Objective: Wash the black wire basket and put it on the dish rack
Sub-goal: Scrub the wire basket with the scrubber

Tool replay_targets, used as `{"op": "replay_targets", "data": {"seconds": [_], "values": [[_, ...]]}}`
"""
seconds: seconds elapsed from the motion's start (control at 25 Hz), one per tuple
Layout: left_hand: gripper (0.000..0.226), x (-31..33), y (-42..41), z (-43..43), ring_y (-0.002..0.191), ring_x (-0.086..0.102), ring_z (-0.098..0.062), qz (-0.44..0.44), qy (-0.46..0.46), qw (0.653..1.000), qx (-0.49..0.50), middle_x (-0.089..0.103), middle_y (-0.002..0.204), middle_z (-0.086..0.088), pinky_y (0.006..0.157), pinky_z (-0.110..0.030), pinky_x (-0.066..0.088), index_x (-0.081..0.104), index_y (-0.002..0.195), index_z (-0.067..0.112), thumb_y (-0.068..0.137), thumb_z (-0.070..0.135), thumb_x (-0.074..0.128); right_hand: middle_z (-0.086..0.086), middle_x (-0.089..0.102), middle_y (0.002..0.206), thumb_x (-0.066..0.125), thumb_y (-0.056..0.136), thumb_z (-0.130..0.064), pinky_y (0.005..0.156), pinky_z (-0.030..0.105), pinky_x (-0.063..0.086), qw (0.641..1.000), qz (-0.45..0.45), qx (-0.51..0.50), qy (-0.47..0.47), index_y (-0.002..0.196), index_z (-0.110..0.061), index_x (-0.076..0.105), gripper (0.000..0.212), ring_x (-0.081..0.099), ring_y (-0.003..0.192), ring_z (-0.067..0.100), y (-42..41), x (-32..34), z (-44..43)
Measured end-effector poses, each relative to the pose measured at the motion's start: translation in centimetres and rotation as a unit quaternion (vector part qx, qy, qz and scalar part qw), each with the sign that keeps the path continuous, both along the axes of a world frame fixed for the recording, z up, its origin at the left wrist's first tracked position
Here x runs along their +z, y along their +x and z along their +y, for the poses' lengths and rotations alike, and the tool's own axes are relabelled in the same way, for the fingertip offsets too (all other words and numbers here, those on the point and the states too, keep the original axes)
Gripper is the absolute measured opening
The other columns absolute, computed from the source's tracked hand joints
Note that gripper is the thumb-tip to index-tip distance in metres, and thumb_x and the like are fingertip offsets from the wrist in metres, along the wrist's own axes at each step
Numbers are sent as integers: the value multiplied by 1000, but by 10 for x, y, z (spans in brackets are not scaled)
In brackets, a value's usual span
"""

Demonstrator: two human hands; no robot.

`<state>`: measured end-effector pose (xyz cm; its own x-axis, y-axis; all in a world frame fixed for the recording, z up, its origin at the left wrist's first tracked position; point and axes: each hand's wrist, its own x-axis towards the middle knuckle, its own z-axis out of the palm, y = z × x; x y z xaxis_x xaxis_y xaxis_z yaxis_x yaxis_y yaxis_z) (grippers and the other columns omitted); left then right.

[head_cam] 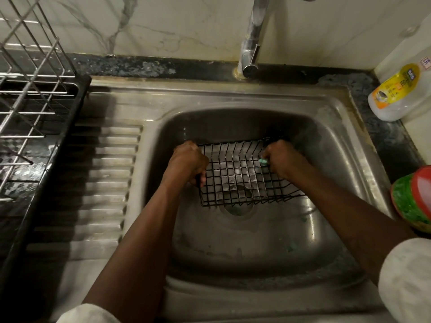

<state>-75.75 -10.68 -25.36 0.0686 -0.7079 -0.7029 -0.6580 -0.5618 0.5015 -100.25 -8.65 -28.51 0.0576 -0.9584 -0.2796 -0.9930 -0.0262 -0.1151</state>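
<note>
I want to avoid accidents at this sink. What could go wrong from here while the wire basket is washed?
1. The left hand grips only one edge of the black wire basket; the wire, probably wet, may slip and bang into the sink.
2. The right hand holds a small green scrubber against the wire; it could drop toward the open drain.

I am viewing a domestic kitchen: a steel sink is sitting in a dark stone counter, a chrome tap rising at its far edge, a dish rack at the counter's left edge, a dish-soap bottle at its far right corner.
</note>
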Motion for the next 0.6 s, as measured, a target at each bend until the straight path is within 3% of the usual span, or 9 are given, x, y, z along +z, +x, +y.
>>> {"op": "replay_targets", "data": {"seconds": [0.12,0.24,0.36,0.48,0.6], "values": [[5,-1,0,-1,68,76,-32,-9,-6,1000,-3,74,81,-21,73,-50,63,52,97,4,100,7,54,7,69,97,72,87,-8,79,30,54,993,50,54,87,94,-9,72,7,66,88,20,3,-1,1],[7,-1,1,1,69,76,-30,-11,-10,1000,-11,73,84,-19,71,-47,64,52,104,5,100,9,56,4,64,93,69,90,-15,86,37,55,965,75,91,236,93,-12,65,6,64,93,25,1,3,9],[5,1,0,2,68,76,-29,-11,-1,1000,-24,74,85,-18,69,-44,64,53,104,7,100,9,56,-2,68,87,75,83,-3,68,27,55,936,70,103,331,97,-11,72,16,66,81,13,3,9,16],[5,2,0,1,67,75,-29,-4,13,1000,-17,74,84,-19,57,-39,62,55,101,3,102,8,53,0,59,85,73,83,-3,71,24,45,971,74,72,214,96,-9,71,14,60,83,15,3,9,4],[6,2,-1,1,66,74,-27,-4,21,1000,-21,75,85,-18,49,-35,58,52,97,6,102,10,54,11,65,94,70,88,-5,77,31,53,997,64,25,21,100,-8,70,12,66,86,24,2,12,0]]}}
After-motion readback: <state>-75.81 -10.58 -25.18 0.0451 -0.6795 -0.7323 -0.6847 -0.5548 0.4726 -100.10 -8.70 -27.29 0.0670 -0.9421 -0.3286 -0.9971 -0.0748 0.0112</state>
